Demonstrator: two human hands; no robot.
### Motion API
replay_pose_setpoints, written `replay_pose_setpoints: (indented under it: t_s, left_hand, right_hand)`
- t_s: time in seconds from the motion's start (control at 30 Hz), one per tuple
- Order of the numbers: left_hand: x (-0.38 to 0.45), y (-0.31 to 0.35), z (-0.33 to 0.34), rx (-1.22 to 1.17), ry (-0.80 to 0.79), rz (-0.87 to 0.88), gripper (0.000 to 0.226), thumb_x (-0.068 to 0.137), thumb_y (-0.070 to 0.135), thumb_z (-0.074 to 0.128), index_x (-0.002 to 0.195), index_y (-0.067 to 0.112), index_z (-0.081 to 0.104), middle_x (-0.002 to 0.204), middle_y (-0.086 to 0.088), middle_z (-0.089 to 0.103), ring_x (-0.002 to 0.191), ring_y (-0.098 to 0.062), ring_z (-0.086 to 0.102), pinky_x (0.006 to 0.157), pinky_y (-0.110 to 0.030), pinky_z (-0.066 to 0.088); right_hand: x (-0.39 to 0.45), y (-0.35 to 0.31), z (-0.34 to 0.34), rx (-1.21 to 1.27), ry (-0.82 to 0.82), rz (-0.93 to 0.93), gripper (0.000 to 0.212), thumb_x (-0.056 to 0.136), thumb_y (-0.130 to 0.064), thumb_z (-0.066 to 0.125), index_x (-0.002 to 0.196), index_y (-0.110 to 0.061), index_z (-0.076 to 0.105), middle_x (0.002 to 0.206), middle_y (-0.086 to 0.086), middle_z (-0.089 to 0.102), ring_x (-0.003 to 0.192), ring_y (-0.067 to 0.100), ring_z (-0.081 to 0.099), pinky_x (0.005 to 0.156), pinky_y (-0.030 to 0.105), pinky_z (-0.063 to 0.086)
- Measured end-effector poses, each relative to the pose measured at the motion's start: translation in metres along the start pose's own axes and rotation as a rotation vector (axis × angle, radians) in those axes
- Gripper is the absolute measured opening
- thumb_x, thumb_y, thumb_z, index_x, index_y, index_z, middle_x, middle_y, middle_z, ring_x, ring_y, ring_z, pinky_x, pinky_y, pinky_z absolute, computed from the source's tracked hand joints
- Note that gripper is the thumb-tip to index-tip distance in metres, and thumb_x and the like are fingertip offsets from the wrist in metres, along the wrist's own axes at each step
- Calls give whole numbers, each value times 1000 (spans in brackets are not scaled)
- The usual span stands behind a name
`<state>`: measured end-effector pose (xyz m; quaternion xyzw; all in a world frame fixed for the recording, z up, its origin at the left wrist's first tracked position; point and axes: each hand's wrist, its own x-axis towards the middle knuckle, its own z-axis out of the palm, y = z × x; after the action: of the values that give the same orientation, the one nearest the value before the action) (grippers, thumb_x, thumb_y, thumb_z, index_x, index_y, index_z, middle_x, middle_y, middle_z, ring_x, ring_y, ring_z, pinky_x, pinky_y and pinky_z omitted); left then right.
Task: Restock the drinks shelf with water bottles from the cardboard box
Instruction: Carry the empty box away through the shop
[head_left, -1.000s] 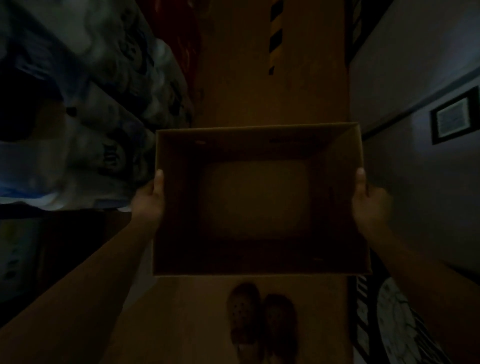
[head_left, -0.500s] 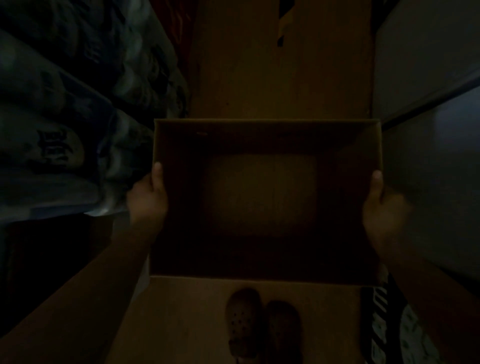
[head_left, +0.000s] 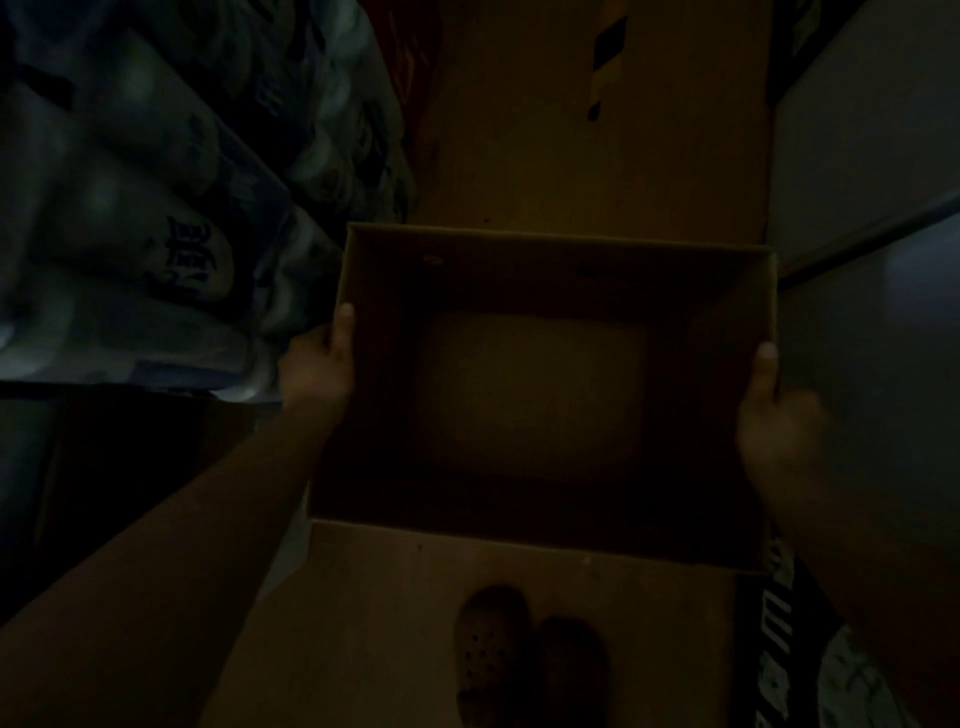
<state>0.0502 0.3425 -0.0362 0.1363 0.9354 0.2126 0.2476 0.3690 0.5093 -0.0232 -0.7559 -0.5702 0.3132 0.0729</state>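
Progress: your cardboard box (head_left: 550, 249) looks empty, restock likely near done | your left hand (head_left: 317, 364) and right hand (head_left: 776, 421) grip its side walls, thumbs over rim | shrink-wrapped bottle packs (head_left: 156, 218) at left.

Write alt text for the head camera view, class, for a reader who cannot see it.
In dim light, a person's left hand and right hand hold an open cardboard box by its sides, its inside showing no bottles. Plastic-wrapped packs of bottles are stacked to the left, and two dark clogs stand on the brown floor below.
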Motion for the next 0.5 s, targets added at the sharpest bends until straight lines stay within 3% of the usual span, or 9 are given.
replay_pose_setpoints:
  t_s: [0.07, 0.13, 0.23, 0.3, 0.37, 0.43, 0.5]
  left_hand:
    - [2, 5, -3, -15, 56, -43, 50, 101, 42, 35, 96, 0, 62, 107, -27, 62, 104, -40, 58, 78, -36, 40]
    - [-9, 6, -6, -2, 112, 3, 46, 102, 34, 35, 124, -2, 54, 129, -25, 54, 121, -37, 50, 95, -36, 39]
    - [-61, 6, -12, -7, 98, 335, 54, 101, 31, 36, 149, 10, 24, 154, -5, 27, 141, -15, 24, 112, -23, 20]
    - [-92, -5, -12, 26, -23, 416, 60, 100, 35, 37, 151, 16, 14, 157, 5, 16, 141, -4, 13, 114, -21, 13]
    - [-105, -29, -8, 202, -159, 326, 64, 99, 42, 32, 152, 17, 7, 160, 3, 5, 145, -7, 2, 118, -27, 7]
    - [-108, -54, -3, 498, -272, 271, 70, 96, 56, 17, 152, 16, 3, 160, 0, 0, 146, -12, -4, 119, -32, 1]
    - [-107, -68, -2, 639, -294, 302, 86, 82, 64, -5, 152, 16, 7, 160, 0, 6, 147, -12, -1, 118, -31, 1]
  right_hand:
    - [-2, -3, 6, 3, 5, 5, 68, 102, -44, 27, 110, 14, 61, 115, 39, 56, 107, 48, 54, 90, 42, 39]
    - [-3, -7, 11, 15, 5, -11, 68, 103, -43, 27, 107, 15, 62, 113, 39, 57, 106, 47, 55, 89, 41, 39]
    - [-8, -11, 14, 22, 15, -27, 67, 103, -41, 29, 105, 18, 60, 113, 40, 56, 105, 48, 55, 86, 42, 38]
    - [-8, -13, 16, 31, 6, -26, 67, 103, -41, 28, 103, 17, 60, 111, 40, 56, 103, 47, 55, 79, 39, 36]
    - [-7, -14, 18, 31, -10, -38, 67, 104, -41, 27, 103, 17, 61, 109, 40, 57, 102, 49, 55, 79, 40, 37]
    - [-6, -12, 18, 31, -30, -34, 69, 103, -43, 25, 105, 15, 62, 109, 40, 58, 102, 50, 55, 84, 43, 41]
    - [-6, -11, 16, 46, -55, -10, 71, 102, -46, 26, 105, 15, 62, 111, 39, 58, 104, 50, 55, 87, 44, 42]
